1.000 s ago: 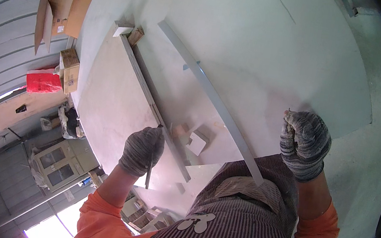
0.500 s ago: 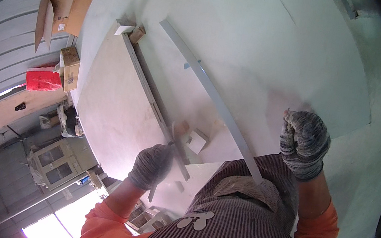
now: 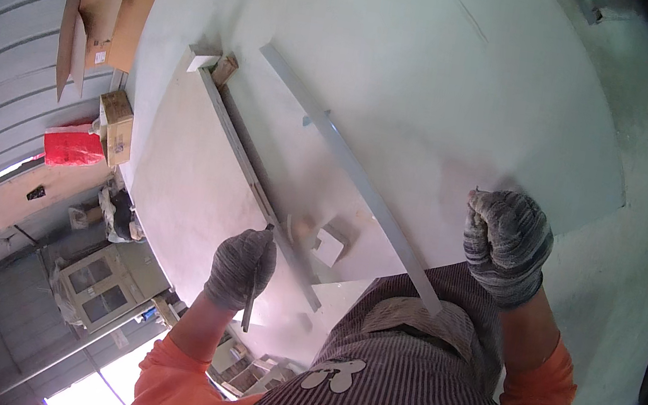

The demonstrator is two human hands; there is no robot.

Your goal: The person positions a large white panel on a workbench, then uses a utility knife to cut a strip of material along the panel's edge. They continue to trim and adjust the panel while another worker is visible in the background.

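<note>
Your left hand (image 3: pixel 243 268) grasps a thin dark stick (image 3: pixel 248 308) over the near part of the pale panel (image 3: pixel 194 175), while your right hand (image 3: pixel 506 248) is curled tight above the surface (image 3: pixel 437 119), whether around anything you cannot tell. Between them a long grey strip (image 3: pixel 353 175) slants from far left toward your striped apron (image 3: pixel 413 392), a white block (image 3: pixel 328 247) near its left side.
</note>
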